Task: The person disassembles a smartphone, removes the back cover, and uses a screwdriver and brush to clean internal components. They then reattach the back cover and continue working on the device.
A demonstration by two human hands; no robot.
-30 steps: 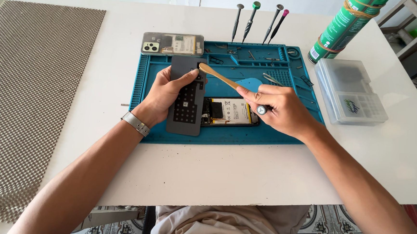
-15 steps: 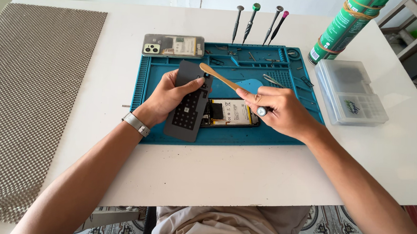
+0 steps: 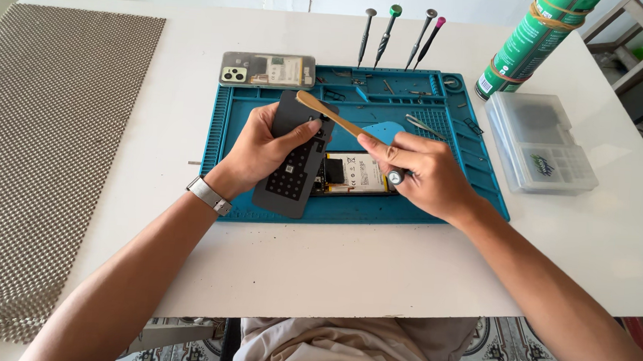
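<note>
My left hand point(image 3: 264, 149) grips a dark grey rectangular panel with a grid of small holes point(image 3: 290, 175), tilted up over the blue work mat point(image 3: 228, 123). My right hand point(image 3: 419, 171) holds a thin wooden pry stick point(image 3: 326, 112) that points up-left across the panel's top, and also a small screwdriver whose round metal end point(image 3: 394, 177) shows between the fingers. Under both hands lies an opened phone body with its battery exposed point(image 3: 355, 171).
A phone back cover with a camera cluster point(image 3: 267, 69) lies at the mat's top left. Several screwdrivers point(image 3: 397, 33) stand along the far edge. A green spray can point(image 3: 527, 41) and a clear plastic parts box point(image 3: 539, 142) sit right; a mesh mat point(image 3: 41, 148) lies left.
My left hand has lifted and tilted the dark panel further to the right. The wooden stick's tip now lies over the panel's top edge. My right hand stays in place.
</note>
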